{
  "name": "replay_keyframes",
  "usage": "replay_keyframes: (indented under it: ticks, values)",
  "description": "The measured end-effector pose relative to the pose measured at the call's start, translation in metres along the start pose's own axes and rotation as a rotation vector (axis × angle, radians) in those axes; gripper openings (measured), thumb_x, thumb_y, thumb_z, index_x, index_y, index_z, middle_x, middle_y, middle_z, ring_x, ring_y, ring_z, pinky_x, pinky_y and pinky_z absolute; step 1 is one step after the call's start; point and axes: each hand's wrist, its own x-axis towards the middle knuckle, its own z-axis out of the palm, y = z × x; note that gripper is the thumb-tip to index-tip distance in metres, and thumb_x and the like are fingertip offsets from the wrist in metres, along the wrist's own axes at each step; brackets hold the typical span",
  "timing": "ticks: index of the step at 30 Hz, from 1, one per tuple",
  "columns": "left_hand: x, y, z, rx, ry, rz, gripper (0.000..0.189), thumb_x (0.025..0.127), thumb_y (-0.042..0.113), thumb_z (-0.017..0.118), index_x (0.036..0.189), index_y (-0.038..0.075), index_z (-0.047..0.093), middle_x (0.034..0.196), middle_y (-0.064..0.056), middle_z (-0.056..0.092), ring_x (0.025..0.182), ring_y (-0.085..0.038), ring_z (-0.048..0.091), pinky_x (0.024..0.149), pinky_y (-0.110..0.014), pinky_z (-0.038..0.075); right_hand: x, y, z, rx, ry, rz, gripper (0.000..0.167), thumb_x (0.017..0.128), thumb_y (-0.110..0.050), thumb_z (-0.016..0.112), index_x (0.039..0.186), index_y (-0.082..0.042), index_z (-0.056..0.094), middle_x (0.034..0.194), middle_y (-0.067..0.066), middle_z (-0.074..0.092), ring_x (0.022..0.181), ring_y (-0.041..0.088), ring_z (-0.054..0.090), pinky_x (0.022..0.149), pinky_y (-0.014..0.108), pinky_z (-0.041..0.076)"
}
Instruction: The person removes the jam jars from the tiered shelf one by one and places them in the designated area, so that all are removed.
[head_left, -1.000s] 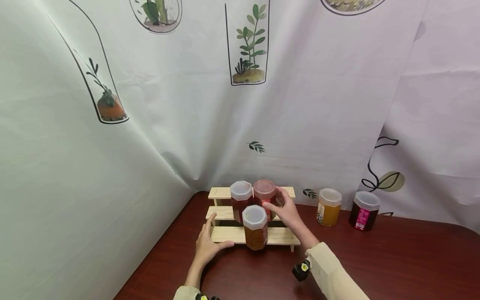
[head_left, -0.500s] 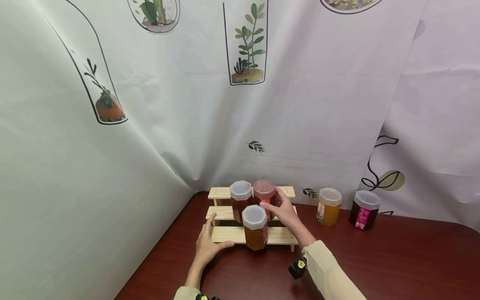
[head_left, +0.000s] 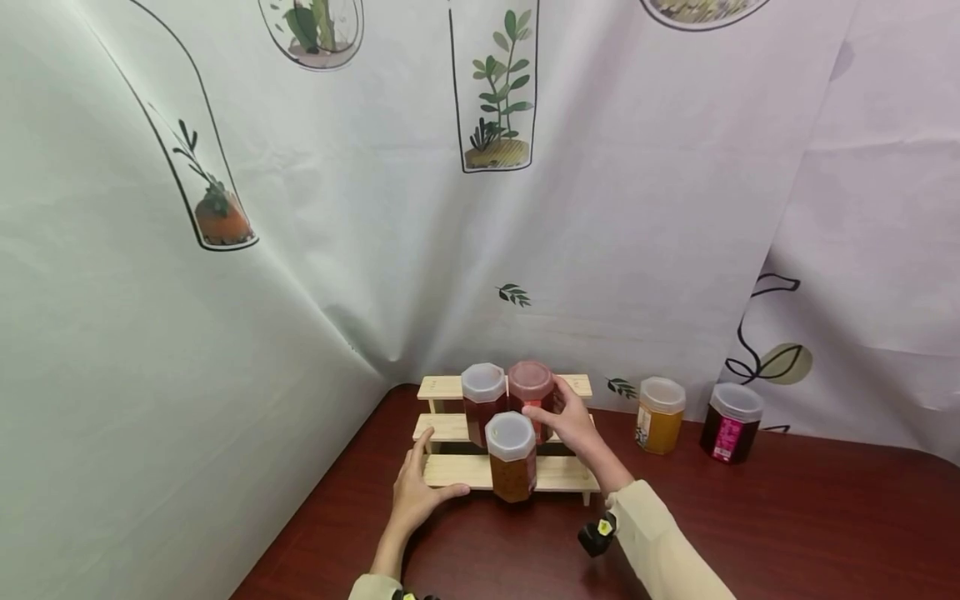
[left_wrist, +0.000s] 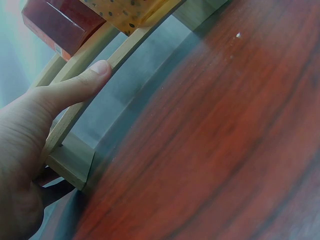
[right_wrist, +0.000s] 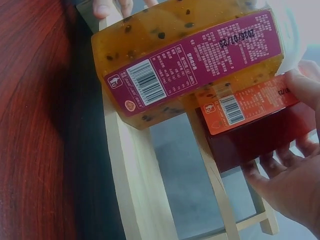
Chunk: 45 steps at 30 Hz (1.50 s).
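Note:
A three-tier wooden stand (head_left: 453,471) holds three octagonal jars. My left hand (head_left: 414,493) grips its left end, the thumb (left_wrist: 95,75) on the front edge of the lowest shelf and the other fingers mostly hidden behind the end. On the middle shelf, my right hand (head_left: 572,421) holds the jar with the reddish lid (head_left: 531,380); its dark red side and orange label (right_wrist: 250,105) show in the right wrist view. Beside it stands a dark red jar with a whitish lid (head_left: 483,387). An amber jar with dark seeds (head_left: 512,475) is on the lowest shelf in front.
To the right on the dark red-brown table (head_left: 810,517) stand a yellow jar (head_left: 662,421) and a dark jar with a pink label (head_left: 729,432). A white cloth printed with plants (head_left: 630,208) hangs behind and along the left side.
Over the past second my right wrist and forearm have shifted slightly left, the hand staying at the red-lidded jar. My left hand, the stand and the jars keep their places.

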Motion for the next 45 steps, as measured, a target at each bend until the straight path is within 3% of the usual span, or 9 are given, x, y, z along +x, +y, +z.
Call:
replay_keyframes:
  ticks: [6, 14, 31, 35, 38, 42, 45]
  values:
    - [-0.002, 0.001, 0.002, 0.0, -0.008, 0.0, 0.113, 0.054, 0.041, 0.094, 0.15, 0.028, 0.035, 0.137, -0.017, 0.052, 0.128, -0.044, 0.05, 0.098, -0.065, 0.04, -0.004, 0.0, -0.007, 0.005, 0.041, -0.021, 0.07, 0.086, -0.013, 0.074, 0.145, -0.003, 0.038, 0.141, 0.024, 0.05, 0.136, 0.039, 0.045, 0.111, 0.052, 0.037]
    - [0.0, 0.002, 0.002, 0.0, -0.008, 0.005, 0.113, 0.054, 0.041, 0.094, 0.15, 0.027, 0.036, 0.136, -0.017, 0.053, 0.127, -0.043, 0.05, 0.098, -0.065, 0.04, -0.012, -0.002, -0.025, -0.024, 0.098, 0.01, 0.074, 0.085, -0.012, 0.075, 0.147, -0.001, 0.035, 0.145, 0.025, 0.045, 0.139, 0.04, 0.04, 0.115, 0.052, 0.032]
    - [0.002, 0.002, 0.003, -0.002, -0.011, 0.003, 0.113, 0.054, 0.042, 0.094, 0.15, 0.028, 0.035, 0.137, -0.017, 0.052, 0.128, -0.044, 0.05, 0.099, -0.065, 0.04, -0.042, 0.002, -0.085, -0.068, 0.216, 0.02, 0.077, 0.082, -0.01, 0.076, 0.146, 0.001, 0.035, 0.145, 0.026, 0.045, 0.138, 0.037, 0.042, 0.116, 0.051, 0.032]
    - [0.002, 0.0, 0.002, 0.004, -0.011, 0.003, 0.113, 0.055, 0.042, 0.094, 0.15, 0.029, 0.035, 0.136, -0.017, 0.052, 0.128, -0.044, 0.05, 0.099, -0.065, 0.04, -0.05, 0.006, -0.098, -0.058, 0.248, 0.069, 0.079, 0.084, -0.012, 0.074, 0.148, 0.0, 0.031, 0.146, 0.023, 0.044, 0.122, 0.01, 0.053, 0.1, 0.027, 0.048]
    - [0.002, -0.001, 0.002, 0.013, -0.012, 0.004, 0.112, 0.055, 0.043, 0.094, 0.15, 0.029, 0.035, 0.136, -0.017, 0.053, 0.128, -0.044, 0.05, 0.098, -0.065, 0.04, -0.057, 0.009, -0.108, -0.065, 0.27, 0.111, 0.08, 0.085, -0.016, 0.073, 0.15, -0.003, 0.028, 0.147, 0.02, 0.043, 0.116, 0.002, 0.048, 0.08, 0.009, 0.044]
    - [0.001, -0.002, 0.002, 0.024, -0.009, 0.007, 0.113, 0.055, 0.044, 0.093, 0.15, 0.029, 0.035, 0.136, -0.016, 0.053, 0.127, -0.043, 0.051, 0.097, -0.065, 0.04, -0.066, 0.015, -0.118, -0.129, 0.293, 0.109, 0.081, 0.085, -0.017, 0.074, 0.149, -0.001, 0.027, 0.147, 0.022, 0.041, 0.131, 0.024, 0.041, 0.082, 0.006, 0.038]
    - [0.0, -0.001, 0.003, 0.023, -0.008, 0.008, 0.113, 0.055, 0.043, 0.093, 0.15, 0.029, 0.035, 0.136, -0.016, 0.053, 0.127, -0.043, 0.051, 0.097, -0.065, 0.04, -0.071, 0.022, -0.123, -0.196, 0.312, 0.11, 0.081, 0.084, -0.019, 0.075, 0.147, 0.001, 0.028, 0.145, 0.024, 0.043, 0.131, 0.029, 0.043, 0.085, 0.006, 0.035]
